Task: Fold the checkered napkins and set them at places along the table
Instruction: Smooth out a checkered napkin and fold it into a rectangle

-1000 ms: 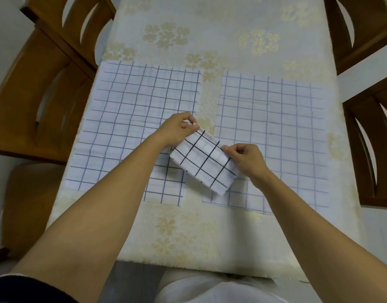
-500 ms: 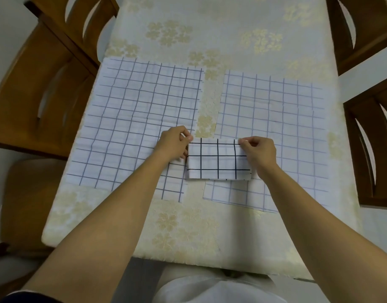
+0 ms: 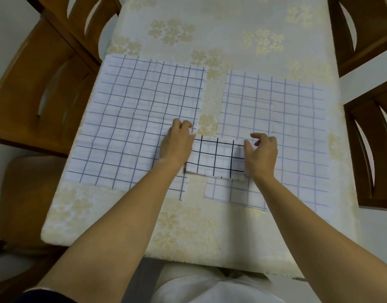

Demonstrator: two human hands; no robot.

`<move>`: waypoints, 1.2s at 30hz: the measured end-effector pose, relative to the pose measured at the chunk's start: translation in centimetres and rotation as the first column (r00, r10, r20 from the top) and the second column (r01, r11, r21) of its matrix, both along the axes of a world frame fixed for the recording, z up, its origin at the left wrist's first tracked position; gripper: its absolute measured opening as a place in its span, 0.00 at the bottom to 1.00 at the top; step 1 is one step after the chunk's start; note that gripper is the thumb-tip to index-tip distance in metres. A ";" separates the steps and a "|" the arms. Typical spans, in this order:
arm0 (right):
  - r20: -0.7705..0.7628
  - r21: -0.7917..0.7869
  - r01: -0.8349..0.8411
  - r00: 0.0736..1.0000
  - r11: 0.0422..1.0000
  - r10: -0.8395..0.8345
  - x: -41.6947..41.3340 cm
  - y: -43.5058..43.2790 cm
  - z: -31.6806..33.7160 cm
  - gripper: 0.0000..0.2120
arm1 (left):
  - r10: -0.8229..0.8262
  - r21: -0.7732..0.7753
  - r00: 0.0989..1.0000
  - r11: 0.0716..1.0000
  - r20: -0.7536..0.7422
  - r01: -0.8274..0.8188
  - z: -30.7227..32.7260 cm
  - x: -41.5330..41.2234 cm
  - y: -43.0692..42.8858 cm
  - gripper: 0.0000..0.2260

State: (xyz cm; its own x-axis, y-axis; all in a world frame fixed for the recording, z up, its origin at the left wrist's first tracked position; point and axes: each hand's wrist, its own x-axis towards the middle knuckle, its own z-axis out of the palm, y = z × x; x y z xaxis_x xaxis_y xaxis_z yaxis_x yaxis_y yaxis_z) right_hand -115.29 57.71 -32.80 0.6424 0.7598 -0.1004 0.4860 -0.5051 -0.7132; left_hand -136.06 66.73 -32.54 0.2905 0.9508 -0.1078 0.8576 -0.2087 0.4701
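Observation:
A small folded napkin (image 3: 216, 158) with a bold black grid lies flat near the middle of the table, overlapping the inner edges of two unfolded napkins. My left hand (image 3: 178, 143) sits at its left edge, fingers curled and pinching the top left corner. My right hand (image 3: 262, 152) is over its right edge with fingers loosely spread and lifted, holding nothing. The left unfolded napkin (image 3: 133, 119) and the right unfolded napkin (image 3: 275, 119) are white with a thin blue grid and lie spread flat side by side.
The table wears a cream floral cloth (image 3: 210, 29). Wooden chairs stand close at the left (image 3: 45, 84), the far right (image 3: 363, 29) and the near right (image 3: 376, 149). The table's front edge (image 3: 144, 248) is just before my body.
The folded napkin was turned from a tilt to square and laid down on the table. My right hand has let go of its right corner and opened.

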 end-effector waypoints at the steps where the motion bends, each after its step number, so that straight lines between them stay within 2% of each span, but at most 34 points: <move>1: 0.063 0.060 -0.057 0.997 0.997 0.053 -0.9 -0.1 0.2 0.13 | -0.002 0.101 1.000 0.995 -0.009 0.003 0.3 0.2 -0.6 0.14; 3: 0.187 0.136 -0.214 0.964 0.967 0.187 -3.1 -0.2 0.5 0.14 | -0.045 0.230 0.999 0.972 0.009 0.042 0.5 1.2 -2.2 0.15; 5: 0.223 0.151 -0.337 0.927 0.929 0.300 -5.1 -0.2 0.3 0.15 | -0.162 0.250 0.987 0.956 0.025 0.150 -0.2 2.7 -4.2 0.18; 7: 0.141 0.136 -0.390 0.917 0.911 0.372 -6.4 -0.1 0.0 0.17 | -0.221 0.211 0.975 0.955 0.034 0.210 -1.5 3.8 -5.5 0.21; 10: 0.091 0.006 -0.470 0.879 0.883 0.468 -6.8 0.2 -0.9 0.22 | -0.220 0.149 0.975 0.964 -0.020 0.221 -2.9 4.3 -5.8 0.26; 14: 0.132 -0.103 -0.569 0.805 0.816 0.579 -6.1 -0.3 -2.6 0.26 | -0.299 0.061 0.945 0.949 -0.135 0.309 -4.0 4.4 -5.8 0.30; 18: 0.235 -0.218 -0.584 0.746 0.782 0.623 -5.3 -1.0 -3.6 0.28 | -0.301 0.019 0.918 0.948 -0.259 0.317 -4.4 4.2 -6.1 0.30; 21: 0.247 -0.338 -0.559 0.724 0.757 0.644 -4.4 -1.0 -3.7 0.29 | -0.268 -0.019 0.932 0.962 -0.245 0.272 -4.1 4.1 -5.9 0.28; 25: 0.272 -0.474 -0.459 0.735 0.751 0.621 -2.9 -1.5 -3.7 0.31 | -0.229 -0.035 0.939 0.973 -0.258 0.228 -4.0 3.6 -5.7 0.27; 29: 0.280 -0.556 -0.375 0.756 0.742 0.592 -2.1 -1.6 -3.3 0.32 | -0.167 -0.065 0.933 0.986 -0.318 0.155 -3.8 2.9 -5.6 0.31; 31: 0.286 -0.549 -0.344 0.780 0.762 0.557 -2.4 -1.4 -2.9 0.32 | -0.153 -0.059 0.936 0.988 -0.316 0.142 -3.3 3.0 -5.3 0.32; 33: 0.326 -0.465 -0.357 0.782 0.810 0.531 -3.2 -0.8 -2.2 0.31 | -0.142 0.006 0.946 0.989 -0.292 0.151 -2.7 3.1 -5.0 0.30; 36: 0.342 -0.351 -0.498 0.720 0.793 0.603 -5.2 0.0 -1.8 0.28 | -0.225 0.007 0.939 0.972 -0.260 0.235 -2.8 3.4 -4.8 0.28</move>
